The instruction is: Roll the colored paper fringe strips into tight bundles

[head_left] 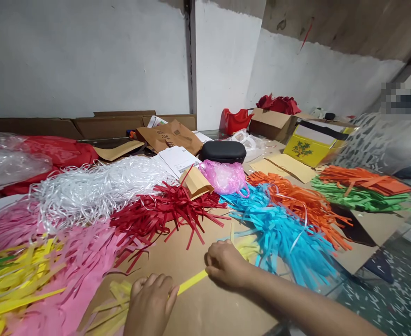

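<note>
A yellow paper strip (192, 282) stretches between my two hands, low over the brown cardboard sheet (191, 312). My left hand (152, 298) is closed on its left end, with fingers curled down. Its right end runs into my right hand (228, 263), which is closed in a pinch. Loose yellow fringe (112, 305) lies beside my left hand, and more pale yellow fringe (247, 247) shows just beyond my right hand. Dark red strips (163, 210) lie ahead of both hands.
White strings (100, 189), pink strips (82, 266) and yellow strips (19, 284) are piled at left. Blue strips (282, 233) and orange strips (299, 200) lie at right. Behind are a black case (223, 151), a pink bag (223, 176) and a yellow box (303, 145). A person is at far right.
</note>
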Tool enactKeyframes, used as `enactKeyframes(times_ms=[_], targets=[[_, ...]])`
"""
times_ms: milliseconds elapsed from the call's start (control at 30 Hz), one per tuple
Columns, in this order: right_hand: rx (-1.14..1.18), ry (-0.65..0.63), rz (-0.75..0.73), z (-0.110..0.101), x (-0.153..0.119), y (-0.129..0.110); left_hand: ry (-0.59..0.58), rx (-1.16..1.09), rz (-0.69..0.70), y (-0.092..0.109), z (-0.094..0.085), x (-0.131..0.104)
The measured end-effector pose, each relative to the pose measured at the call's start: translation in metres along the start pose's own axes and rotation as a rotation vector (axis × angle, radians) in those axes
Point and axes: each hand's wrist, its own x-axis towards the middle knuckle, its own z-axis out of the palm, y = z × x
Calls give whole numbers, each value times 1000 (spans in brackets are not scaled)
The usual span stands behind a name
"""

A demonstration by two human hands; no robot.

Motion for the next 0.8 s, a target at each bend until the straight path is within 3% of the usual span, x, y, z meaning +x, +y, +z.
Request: enactKeyframes(times_ms=[67,133,233,333,633,800], targets=[[-10,-7,-59,-4,-4,2,50,13,25,1,0,-1],[-47,0,-219,-9,-9,5,107,21,65,4,0,-2],[-231,88,-506,-13,-15,7,186,19,158,9,2,-2],[-416,132,-629,-10,-15,7,226,-1,241,13,2,1],[-222,167,-539,-10,-2,3,248,14,273,21,-4,18],[-260,209,-541,-12,-4,-10,280,55,300,22,0,17]])
